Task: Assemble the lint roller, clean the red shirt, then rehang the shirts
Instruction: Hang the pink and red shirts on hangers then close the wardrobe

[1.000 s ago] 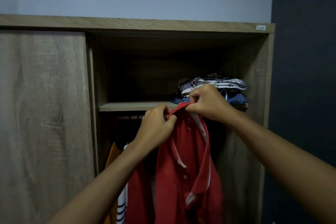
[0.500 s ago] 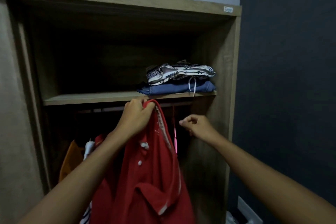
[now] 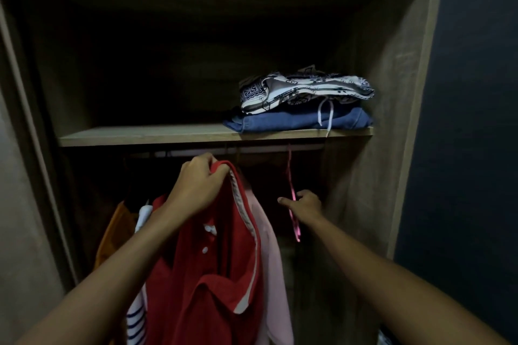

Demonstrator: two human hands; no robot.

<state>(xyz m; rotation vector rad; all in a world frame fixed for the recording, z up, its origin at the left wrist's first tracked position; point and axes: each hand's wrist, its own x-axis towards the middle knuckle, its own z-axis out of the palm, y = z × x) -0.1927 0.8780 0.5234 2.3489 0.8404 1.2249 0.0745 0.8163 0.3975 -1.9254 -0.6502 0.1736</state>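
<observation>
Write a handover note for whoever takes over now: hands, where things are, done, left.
Left hand grips the red shirt by its top edge, holding it up just below the rail.
Right hand is at the pink hanger, which hangs from the rail. It touches the hanger, but a closed grip is not clear.
Lint roller is not in view, so cleaning cannot be confirmed.
The red shirt is not on a hanger yet.
Left to do: take the hanger, fit the red shirt on it, hang it on the rail.
</observation>
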